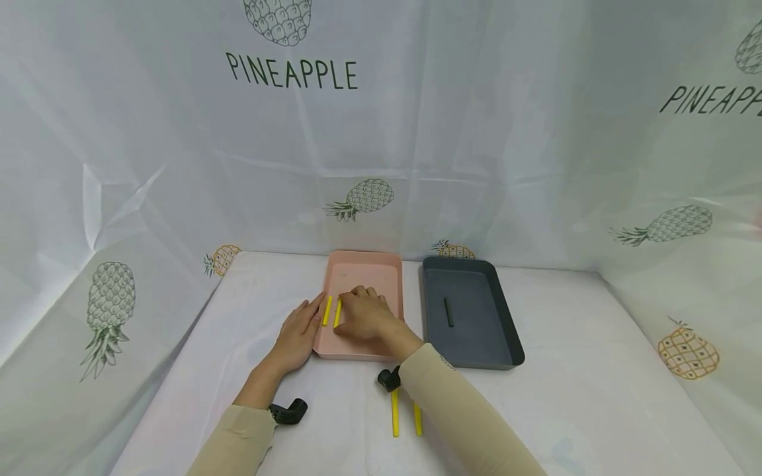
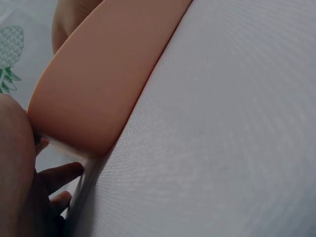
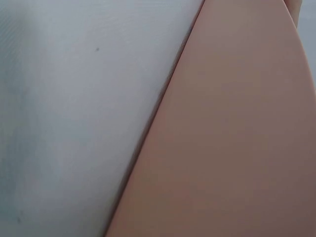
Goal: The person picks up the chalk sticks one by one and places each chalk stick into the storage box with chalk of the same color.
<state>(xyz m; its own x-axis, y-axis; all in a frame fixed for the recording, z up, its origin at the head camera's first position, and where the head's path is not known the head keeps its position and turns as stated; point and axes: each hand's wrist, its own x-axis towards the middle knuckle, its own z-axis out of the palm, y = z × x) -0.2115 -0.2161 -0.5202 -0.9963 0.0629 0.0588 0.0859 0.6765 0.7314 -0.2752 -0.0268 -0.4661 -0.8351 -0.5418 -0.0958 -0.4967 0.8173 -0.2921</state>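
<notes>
My right hand (image 1: 368,317) reaches over the pink tray (image 1: 363,264) and pinches a yellow stick (image 1: 338,312) by its two ends, between thumb and fingers. Just left of it, a second yellow stick (image 1: 327,311) lies along the tray's left side. My left hand (image 1: 297,336) rests against the outside of that side with its fingers extended. In the left wrist view, part of the left hand (image 2: 17,163) shows by the tray's corner (image 2: 94,113). The right wrist view shows the tray's outer wall (image 3: 222,138) but not what the right hand holds.
To the right stands a dark grey tray (image 1: 476,347) with a dark green stick (image 1: 449,312) in it. Two more yellow sticks, one (image 1: 395,415) and another (image 1: 418,420), lie on the white cloth near my right forearm. A pineapple-print curtain (image 1: 452,165) hangs behind.
</notes>
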